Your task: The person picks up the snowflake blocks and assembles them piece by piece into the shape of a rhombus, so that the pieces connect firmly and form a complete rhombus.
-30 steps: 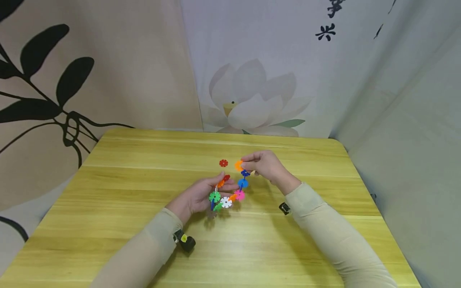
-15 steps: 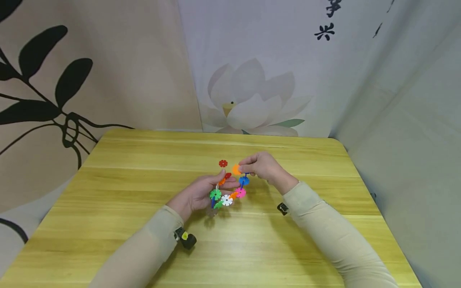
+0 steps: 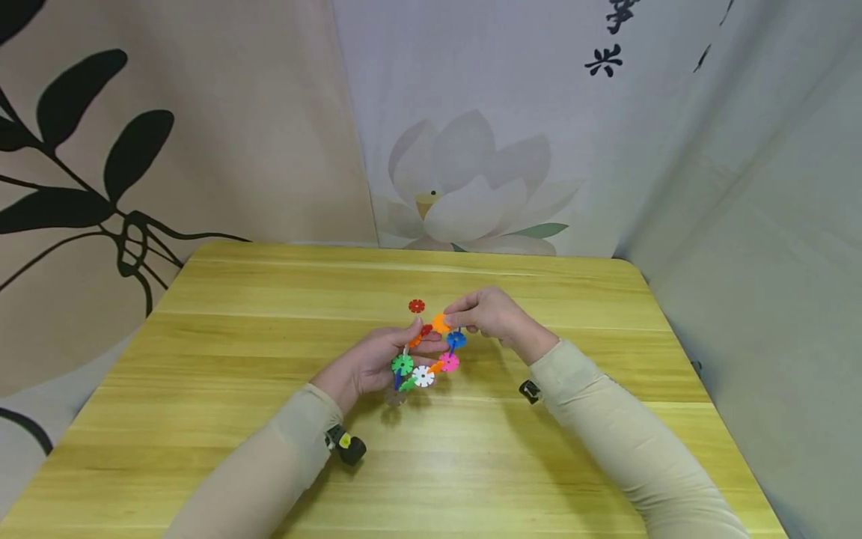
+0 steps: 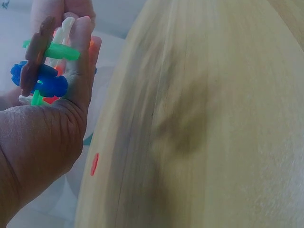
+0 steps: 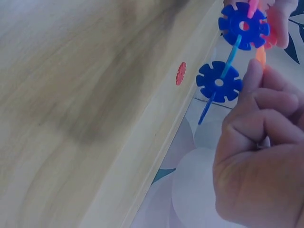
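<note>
In the head view, a curved chain of colourful slotted snowflake discs (image 3: 423, 376) is held above the table. My left hand (image 3: 367, 364) holds its left end, thumb by a red disc (image 3: 427, 329), with the other fingers extended behind the chain. My right hand (image 3: 494, 313) pinches an orange disc (image 3: 441, 323) between thumb and fingertips, close to that red disc; whether they touch I cannot tell. Blue discs (image 5: 218, 81) hang beside the right hand in the right wrist view. A brown disc (image 4: 37, 59) and a blue one (image 4: 52, 85) show in the left wrist view.
One loose red disc (image 3: 417, 306) lies on the wooden table (image 3: 269, 299) beyond the hands. Printed curtains (image 3: 269, 135) hang behind the table's far edge. Each wrist carries a small black camera (image 3: 346, 447).
My right hand has lowered slightly and shifted left, bringing the orange disc nearer the red disc by the left thumb. The left hand has barely moved.
</note>
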`<control>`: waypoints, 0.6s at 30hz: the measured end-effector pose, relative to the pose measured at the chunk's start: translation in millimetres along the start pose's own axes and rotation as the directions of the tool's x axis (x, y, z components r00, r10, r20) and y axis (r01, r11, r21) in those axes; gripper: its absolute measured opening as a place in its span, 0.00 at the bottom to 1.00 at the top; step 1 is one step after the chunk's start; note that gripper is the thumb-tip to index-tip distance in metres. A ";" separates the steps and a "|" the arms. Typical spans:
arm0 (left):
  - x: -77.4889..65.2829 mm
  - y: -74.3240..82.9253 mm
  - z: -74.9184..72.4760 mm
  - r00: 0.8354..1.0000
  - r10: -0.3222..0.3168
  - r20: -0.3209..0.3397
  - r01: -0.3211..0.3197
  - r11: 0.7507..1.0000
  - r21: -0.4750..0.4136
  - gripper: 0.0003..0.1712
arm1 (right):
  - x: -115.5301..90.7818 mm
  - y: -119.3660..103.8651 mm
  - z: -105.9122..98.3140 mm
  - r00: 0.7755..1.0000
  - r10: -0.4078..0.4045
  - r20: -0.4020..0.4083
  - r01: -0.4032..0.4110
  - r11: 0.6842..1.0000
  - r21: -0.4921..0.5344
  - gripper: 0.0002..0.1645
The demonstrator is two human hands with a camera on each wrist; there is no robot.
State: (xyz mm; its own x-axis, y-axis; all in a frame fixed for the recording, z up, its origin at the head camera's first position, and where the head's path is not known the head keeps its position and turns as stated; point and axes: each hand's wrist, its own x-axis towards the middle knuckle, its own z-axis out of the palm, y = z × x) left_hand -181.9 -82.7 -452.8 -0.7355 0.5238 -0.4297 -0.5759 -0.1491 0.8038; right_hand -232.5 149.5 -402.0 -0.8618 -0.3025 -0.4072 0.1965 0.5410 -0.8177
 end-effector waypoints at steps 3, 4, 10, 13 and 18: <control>-0.1 -0.1 0.2 1.000 -0.002 0.007 0.002 0.999 0.043 0.35 | -0.8 0.0 -0.9 1.000 -0.002 0.021 0.002 1.000 -0.016 0.15; -0.1 0.2 0.2 1.000 0.000 0.012 0.000 0.998 0.063 0.35 | -1.0 -0.2 -1.1 1.000 -0.003 0.025 0.004 1.000 -0.024 0.15; -0.4 1.2 1.4 1.000 0.002 0.030 -0.005 0.995 0.097 0.38 | -1.4 -2.0 -0.1 0.999 -0.014 0.040 0.016 0.998 -0.068 0.16; -0.6 1.0 2.2 1.000 -0.001 0.014 0.000 0.997 0.078 0.36 | -2.4 -3.3 1.2 0.999 -0.020 0.035 0.023 0.996 -0.087 0.15; -0.3 -0.2 3.9 1.000 -0.002 -0.009 0.003 0.998 0.064 0.34 | -2.5 -2.7 6.1 0.999 -0.036 0.035 0.038 0.996 -0.083 0.13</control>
State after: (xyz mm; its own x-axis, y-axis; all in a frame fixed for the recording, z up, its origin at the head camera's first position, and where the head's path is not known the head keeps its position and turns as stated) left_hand -180.1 -79.6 -451.3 -0.7373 0.5165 -0.4355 -0.5539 -0.0931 0.8274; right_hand -228.0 144.0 -401.3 -0.8514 -0.3487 -0.3918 0.1237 0.5924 -0.7961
